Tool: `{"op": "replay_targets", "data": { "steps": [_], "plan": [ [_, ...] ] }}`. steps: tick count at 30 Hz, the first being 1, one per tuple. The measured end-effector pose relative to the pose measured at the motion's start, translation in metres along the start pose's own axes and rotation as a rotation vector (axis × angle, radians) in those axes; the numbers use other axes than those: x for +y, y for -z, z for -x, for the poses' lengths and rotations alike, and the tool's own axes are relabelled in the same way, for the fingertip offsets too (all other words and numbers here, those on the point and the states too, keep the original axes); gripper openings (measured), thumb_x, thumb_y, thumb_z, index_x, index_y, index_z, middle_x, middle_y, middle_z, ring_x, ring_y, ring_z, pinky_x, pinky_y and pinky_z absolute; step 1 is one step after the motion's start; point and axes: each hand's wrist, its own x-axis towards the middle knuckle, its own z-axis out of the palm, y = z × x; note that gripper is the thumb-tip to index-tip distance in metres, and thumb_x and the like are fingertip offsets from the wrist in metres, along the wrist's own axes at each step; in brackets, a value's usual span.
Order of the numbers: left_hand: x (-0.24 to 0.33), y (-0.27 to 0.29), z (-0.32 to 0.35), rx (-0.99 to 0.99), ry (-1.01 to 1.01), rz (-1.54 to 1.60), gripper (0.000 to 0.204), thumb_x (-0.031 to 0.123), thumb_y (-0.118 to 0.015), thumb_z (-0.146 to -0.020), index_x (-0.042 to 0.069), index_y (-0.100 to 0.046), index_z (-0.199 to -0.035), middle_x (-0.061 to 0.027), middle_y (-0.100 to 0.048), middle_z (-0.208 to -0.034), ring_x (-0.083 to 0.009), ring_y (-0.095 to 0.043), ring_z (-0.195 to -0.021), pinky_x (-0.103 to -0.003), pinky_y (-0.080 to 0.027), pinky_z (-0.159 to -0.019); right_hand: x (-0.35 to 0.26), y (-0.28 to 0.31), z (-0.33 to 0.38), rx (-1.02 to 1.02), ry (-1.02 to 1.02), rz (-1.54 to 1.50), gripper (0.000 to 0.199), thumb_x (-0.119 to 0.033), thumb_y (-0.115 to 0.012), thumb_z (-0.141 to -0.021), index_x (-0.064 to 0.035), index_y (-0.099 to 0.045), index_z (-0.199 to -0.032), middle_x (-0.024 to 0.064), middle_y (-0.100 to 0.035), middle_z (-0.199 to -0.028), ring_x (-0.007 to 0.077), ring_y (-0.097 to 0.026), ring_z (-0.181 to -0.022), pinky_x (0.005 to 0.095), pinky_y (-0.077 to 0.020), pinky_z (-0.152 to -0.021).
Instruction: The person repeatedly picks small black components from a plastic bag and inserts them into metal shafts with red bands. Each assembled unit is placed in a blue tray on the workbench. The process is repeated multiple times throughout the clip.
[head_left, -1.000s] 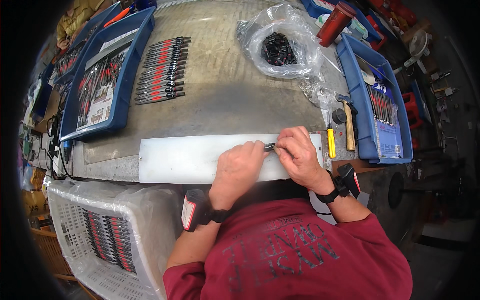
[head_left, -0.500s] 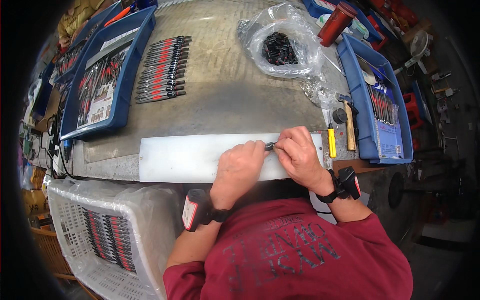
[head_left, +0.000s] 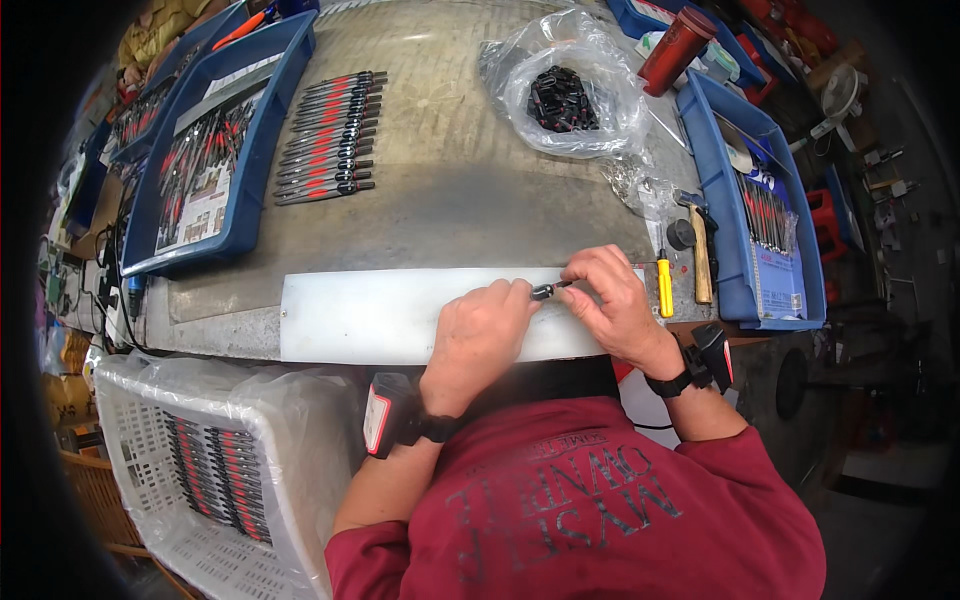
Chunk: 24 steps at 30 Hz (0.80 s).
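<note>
Head view: we are seeing the left hand [head_left: 482,328] and the right hand [head_left: 618,310] pinching opposite ends of a small dark part [head_left: 542,292] above the white board [head_left: 362,316]. If either pinch is loosening, we are risking its drop.

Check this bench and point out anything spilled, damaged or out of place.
Nothing looks broken, but a dark patch on the bench beyond the white board stands out against the paler surface; whether stain or shadow, I cannot tell.
</note>
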Motion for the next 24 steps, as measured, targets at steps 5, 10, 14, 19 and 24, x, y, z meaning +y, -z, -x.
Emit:
{"op": "replay_targets", "data": {
  "steps": [5, 10, 14, 19, 24],
  "plan": [
    [-0.001, -0.001, 0.001, 0.006, -0.015, 0.020, 0.016, 0.014, -0.067, -0.082, 0.006, -0.054, -0.086, -0.0081, -0.052, -0.066, -0.0258, -0.057, -0.058, -0.037, -0.045, -0.050, -0.003, -0.006, -0.002, -0.062, 0.033, 0.072, 0.015, -0.015, -0.063, -0.087, -0.0009, -0.065, -0.094, 0.0118, -0.060, -0.081, 0.0291, -0.055, -0.076, 0.0366, -0.0443, -0.069],
    [-0.003, 0.005, -0.001, 0.000, -0.048, 0.088, 0.015, 0.013, -0.067, -0.082, 0.006, -0.055, -0.087, -0.0079, -0.051, -0.065, -0.0262, -0.056, -0.056, -0.038, -0.044, -0.049, -0.012, 0.001, -0.005, -0.169, -0.219, -0.257, 0.016, -0.016, -0.063, -0.089, -0.0018, -0.070, -0.091, 0.0076, -0.058, -0.071, 0.0202, -0.053, -0.065, 0.0321, -0.0416, -0.061],
    [0.007, 0.016, -0.001, 0.027, -0.049, 0.069, 0.016, 0.012, -0.067, -0.081, 0.005, -0.055, -0.087, -0.0078, -0.050, -0.065, -0.0257, -0.055, -0.055, -0.037, -0.043, -0.048, -0.018, 0.007, -0.009, -0.160, -0.261, -0.433, 0.016, -0.015, -0.063, -0.090, -0.0013, -0.070, -0.092, 0.0061, -0.057, -0.071, 0.0154, -0.051, -0.065, 0.0287, -0.0398, -0.060],
    [0.024, 0.026, -0.004, 0.064, -0.014, -0.074, 0.017, 0.013, -0.068, -0.080, 0.004, -0.056, -0.089, -0.0079, -0.050, -0.065, -0.0251, -0.055, -0.055, -0.037, -0.043, -0.047, -0.027, 0.003, -0.002, -0.017, -0.285, -0.381, 0.017, -0.014, -0.063, -0.090, 0.0009, -0.069, -0.094, 0.0069, -0.058, -0.072, 0.0147, -0.052, -0.066, 0.0273, -0.0402, -0.061],
    [0.025, 0.033, -0.007, 0.015, -0.066, -0.002, 0.016, 0.015, -0.065, -0.082, 0.005, -0.053, -0.083, -0.0079, -0.050, -0.064, -0.0252, -0.056, -0.053, -0.036, -0.044, -0.047, -0.028, 0.002, 0.001, 0.002, -0.369, -0.624, 0.015, -0.013, -0.063, -0.089, 0.0015, -0.069, -0.093, 0.0076, -0.058, -0.072, 0.0158, -0.054, -0.068, 0.0265, -0.0412, -0.062]
  ]
}}
